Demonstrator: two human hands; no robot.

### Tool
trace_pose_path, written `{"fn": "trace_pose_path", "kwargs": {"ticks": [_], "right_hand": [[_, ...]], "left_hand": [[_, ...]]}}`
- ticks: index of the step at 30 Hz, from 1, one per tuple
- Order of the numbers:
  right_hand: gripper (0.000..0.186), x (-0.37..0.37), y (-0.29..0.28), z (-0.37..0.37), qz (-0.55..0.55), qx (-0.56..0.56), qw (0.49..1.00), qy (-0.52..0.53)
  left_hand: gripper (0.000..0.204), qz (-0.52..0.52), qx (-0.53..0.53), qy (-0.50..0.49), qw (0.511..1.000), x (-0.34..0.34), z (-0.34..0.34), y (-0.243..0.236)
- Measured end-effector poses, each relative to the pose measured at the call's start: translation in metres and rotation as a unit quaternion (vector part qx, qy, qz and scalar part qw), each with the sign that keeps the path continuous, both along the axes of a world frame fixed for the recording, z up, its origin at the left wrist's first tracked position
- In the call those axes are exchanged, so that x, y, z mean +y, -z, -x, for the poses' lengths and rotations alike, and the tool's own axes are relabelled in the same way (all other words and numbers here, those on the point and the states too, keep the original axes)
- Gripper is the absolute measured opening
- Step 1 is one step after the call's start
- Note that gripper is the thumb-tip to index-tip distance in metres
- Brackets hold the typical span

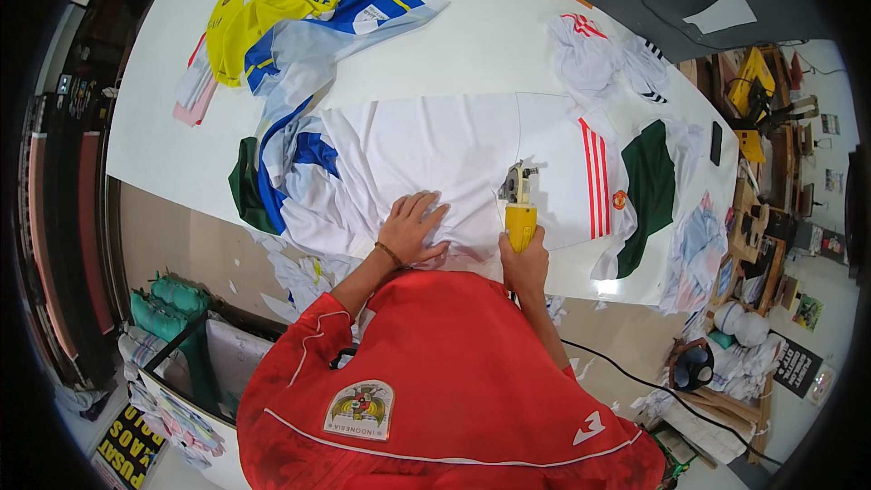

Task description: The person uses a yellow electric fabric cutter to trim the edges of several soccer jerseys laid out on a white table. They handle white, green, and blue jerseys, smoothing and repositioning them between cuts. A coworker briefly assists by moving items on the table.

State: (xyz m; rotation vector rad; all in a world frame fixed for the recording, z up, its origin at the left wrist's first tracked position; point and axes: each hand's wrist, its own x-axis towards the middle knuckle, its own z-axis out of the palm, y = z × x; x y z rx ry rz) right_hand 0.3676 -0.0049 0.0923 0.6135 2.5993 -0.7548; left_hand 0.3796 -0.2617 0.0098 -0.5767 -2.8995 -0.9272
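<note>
My right hand (525, 265) grips the yellow handle of an electric rotary cloth cutter (521, 225), its metal head pointing away from me. The cutter stands on white fabric (426, 141) spread over the table, along a dark line where the cloth meets a white piece with three red stripes (594, 177) and a small crest. Palm down with fingers spread, my left hand (413, 230) presses the fabric left of the cutter. Blue and white cloth (295, 150) lies bunched at the fabric's left end. The cutter's blade is too small to make out.
Yellow and blue printed cloth (281, 14) lies heaped at the far left of the white table (150, 118). Dark green fabric (649, 186), a phone (717, 143) and white cloth heaps (585, 54) are to the right. A black cord (635, 377) runs off at lower right.
</note>
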Motion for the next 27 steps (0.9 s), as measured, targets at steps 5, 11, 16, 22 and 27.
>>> {"fn": "trace_pose_path", "kwargs": {"ticks": [5, 11, 16, 22, 27], "right_hand": [[0.064, -0.002, -0.002, 0.015, 0.004, 0.012, 1.0, 0.012], [0.066, 0.007, 0.006, 0.034, -0.005, 0.023, 1.0, 0.01], [0.066, 0.018, 0.007, 0.059, -0.029, 0.009, 0.999, -0.009], [0.062, 0.032, 0.008, 0.092, -0.038, 0.014, 0.998, -0.048], [0.06, 0.04, 0.011, 0.122, -0.041, 0.031, 0.996, -0.077]], "left_hand": [[0.071, 0.0, 0.001, -0.001, 1.0, 0.0, -0.001, 0.006], [0.071, 0.001, 0.002, 0.0, 1.0, 0.0, -0.002, 0.005], [0.071, 0.002, 0.004, -0.003, 1.0, 0.0, -0.001, 0.005], [0.071, 0.008, 0.004, -0.002, 1.0, 0.0, 0.0, 0.003], [0.072, 0.004, 0.003, -0.003, 1.0, 0.0, 0.0, 0.001]]}}
